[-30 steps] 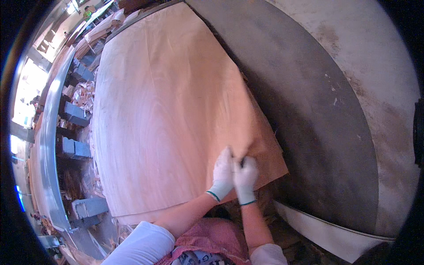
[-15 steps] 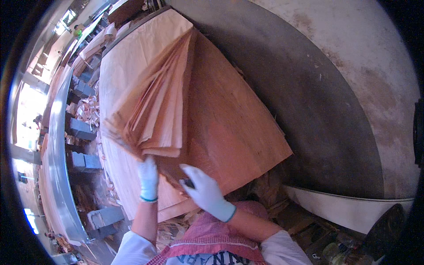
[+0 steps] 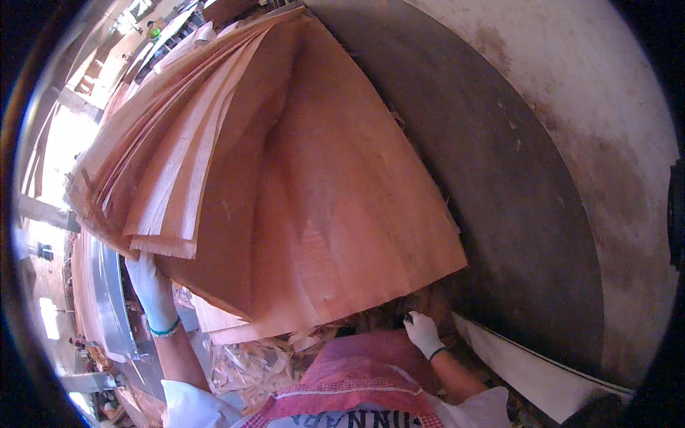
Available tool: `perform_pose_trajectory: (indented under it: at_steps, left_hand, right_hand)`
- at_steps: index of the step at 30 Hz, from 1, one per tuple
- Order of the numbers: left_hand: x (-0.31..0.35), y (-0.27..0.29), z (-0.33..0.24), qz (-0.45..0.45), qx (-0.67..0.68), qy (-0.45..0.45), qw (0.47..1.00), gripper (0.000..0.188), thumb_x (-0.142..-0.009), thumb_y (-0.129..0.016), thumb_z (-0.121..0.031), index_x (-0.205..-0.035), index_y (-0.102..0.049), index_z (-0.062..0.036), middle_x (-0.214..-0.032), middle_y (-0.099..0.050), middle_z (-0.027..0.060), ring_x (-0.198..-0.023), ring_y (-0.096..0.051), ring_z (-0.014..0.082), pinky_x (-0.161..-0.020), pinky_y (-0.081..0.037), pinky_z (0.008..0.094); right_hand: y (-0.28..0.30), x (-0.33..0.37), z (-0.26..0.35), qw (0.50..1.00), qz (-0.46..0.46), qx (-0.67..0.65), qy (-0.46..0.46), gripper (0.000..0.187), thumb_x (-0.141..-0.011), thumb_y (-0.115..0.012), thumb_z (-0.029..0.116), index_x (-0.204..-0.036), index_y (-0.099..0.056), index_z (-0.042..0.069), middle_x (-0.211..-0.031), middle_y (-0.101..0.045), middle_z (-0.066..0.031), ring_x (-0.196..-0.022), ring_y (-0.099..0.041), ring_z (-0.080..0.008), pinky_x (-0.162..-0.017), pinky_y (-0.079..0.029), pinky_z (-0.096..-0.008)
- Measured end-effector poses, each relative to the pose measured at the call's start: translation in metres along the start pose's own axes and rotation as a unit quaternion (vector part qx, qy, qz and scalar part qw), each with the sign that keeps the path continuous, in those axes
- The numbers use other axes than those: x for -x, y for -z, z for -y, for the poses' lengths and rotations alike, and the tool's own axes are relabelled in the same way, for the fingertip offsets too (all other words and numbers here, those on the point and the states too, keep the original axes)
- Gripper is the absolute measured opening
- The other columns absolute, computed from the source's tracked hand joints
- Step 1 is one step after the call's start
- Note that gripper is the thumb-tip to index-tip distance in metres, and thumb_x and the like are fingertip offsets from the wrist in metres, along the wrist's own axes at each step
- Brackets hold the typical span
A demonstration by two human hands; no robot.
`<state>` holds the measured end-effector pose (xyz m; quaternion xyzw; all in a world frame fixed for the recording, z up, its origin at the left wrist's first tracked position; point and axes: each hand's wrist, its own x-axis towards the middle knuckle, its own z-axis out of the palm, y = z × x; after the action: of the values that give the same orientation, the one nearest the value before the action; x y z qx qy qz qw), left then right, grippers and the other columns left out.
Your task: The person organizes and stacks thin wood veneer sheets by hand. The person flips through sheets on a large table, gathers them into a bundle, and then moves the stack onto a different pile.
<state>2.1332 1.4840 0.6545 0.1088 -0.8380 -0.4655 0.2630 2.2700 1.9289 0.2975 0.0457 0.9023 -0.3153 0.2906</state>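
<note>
My left hand [image 3: 150,285], in a white glove, grips the near edge of a fanned bundle of thin wood veneer sheets [image 3: 168,192]. The bundle is lifted and folded over to the left, and my fingertips are hidden under it. Beneath and to the right spreads a broad reddish veneer stack [image 3: 342,207], its near corner by my right side. My right hand [image 3: 424,334], also gloved, is closed just off the stack's near edge. A small dark thing shows at its fingers, too small to name.
Veneer scraps [image 3: 260,367] litter the floor before my apron. Along the right curves a dark panel [image 3: 514,171] against a stained pale wall [image 3: 606,128]. A white board [image 3: 514,364] lies at lower right. Shiny sheeting [image 3: 110,303] is at the left.
My left hand has swung the veneer bundle left and up, fanning it wider and uncovering more of the stack. My right hand has moved away to the right, past the near edge.
</note>
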Motion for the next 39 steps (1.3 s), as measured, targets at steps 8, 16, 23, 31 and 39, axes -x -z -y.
perform_pose_trajectory:
  at_steps: [8,16,23,31,39]
  left_hand:
    - [-0.016,-0.012,0.000,0.003,0.019,-0.002,1.000,0.045,-0.098,-0.042,-0.021,-0.135,-0.035,0.0038,-0.135,-0.043,0.0118,-0.123,-0.042,0.0202,-0.103,-0.035,0.0338]
    - [-0.082,0.023,-0.051,0.111,0.005,-0.039,0.993,0.042,-0.095,-0.047,-0.022,-0.129,-0.042,0.0031,-0.126,-0.051,0.0100,-0.111,-0.052,0.0175,-0.094,-0.042,0.0308]
    - [-0.122,0.019,-0.090,0.044,-0.077,-0.071,0.994,0.034,-0.097,-0.041,-0.025,-0.122,-0.047,-0.0028,-0.112,-0.055,0.0064,-0.099,-0.055,0.0155,-0.083,-0.046,0.0303]
    - [-0.140,0.041,-0.103,0.120,-0.068,-0.097,0.986,0.035,-0.091,-0.056,-0.021,-0.120,-0.054,-0.0008,-0.107,-0.060,0.0058,-0.097,-0.057,0.0131,-0.085,-0.047,0.0284]
    - [-0.105,-0.023,-0.082,0.231,0.009,-0.062,0.971,0.026,-0.091,-0.053,-0.018,-0.109,-0.061,-0.0010,-0.097,-0.064,0.0031,-0.089,-0.059,0.0122,-0.076,-0.048,0.0304]
  right_hand:
    - [0.009,-0.050,-0.003,0.997,-0.033,-0.035,0.061,0.038,-0.087,-0.057,0.025,-0.113,-0.059,-0.003,-0.102,-0.063,-0.0235,-0.095,-0.060,-0.0386,-0.084,-0.048,-0.0464]
    - [-0.018,-0.060,-0.015,0.998,-0.031,-0.020,0.047,0.030,-0.086,-0.055,0.026,-0.097,-0.061,-0.001,-0.090,-0.063,-0.0241,-0.087,-0.059,-0.0421,-0.077,-0.046,-0.0498]
    - [-0.007,-0.079,0.012,0.999,-0.012,0.001,0.035,0.028,-0.085,-0.056,0.025,-0.096,-0.061,0.000,-0.091,-0.063,-0.0247,-0.088,-0.059,-0.0420,-0.077,-0.046,-0.0492]
    - [0.006,-0.082,0.067,0.998,0.028,-0.033,0.036,0.029,-0.086,-0.056,0.027,-0.092,-0.061,-0.001,-0.085,-0.063,-0.0224,-0.087,-0.061,-0.0387,-0.074,-0.047,-0.0449]
    - [0.054,-0.087,0.221,0.974,0.018,-0.164,0.155,0.039,-0.091,-0.052,0.031,-0.110,-0.058,-0.002,-0.079,-0.062,-0.0137,-0.071,-0.060,-0.0288,-0.063,-0.044,-0.0403]
